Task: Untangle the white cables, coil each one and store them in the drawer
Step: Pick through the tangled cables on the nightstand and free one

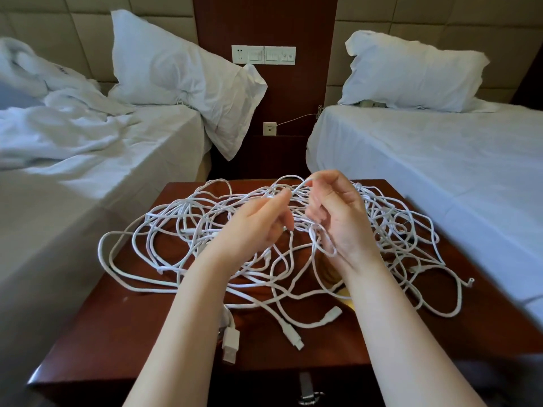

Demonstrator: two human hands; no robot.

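A big tangle of white cables (176,230) lies spread over the dark red nightstand (97,336). Both hands are raised over the middle of the heap. My left hand (252,227) pinches a strand between thumb and fingers. My right hand (338,212) pinches a lifted strand at its fingertips, and a small loop hangs around its lower fingers. Loose plug ends lie near the front: a USB plug (230,345) and another connector (295,339). The drawer (308,389) below the top edge is closed, with a metal handle showing.
Two beds with white sheets flank the nightstand, the left bed (88,160) rumpled, the right bed (440,160) smooth. Pillows lean at each headboard. Wall sockets and switches (263,54) sit on the wood panel behind. Cable loops overhang the nightstand's left and right edges.
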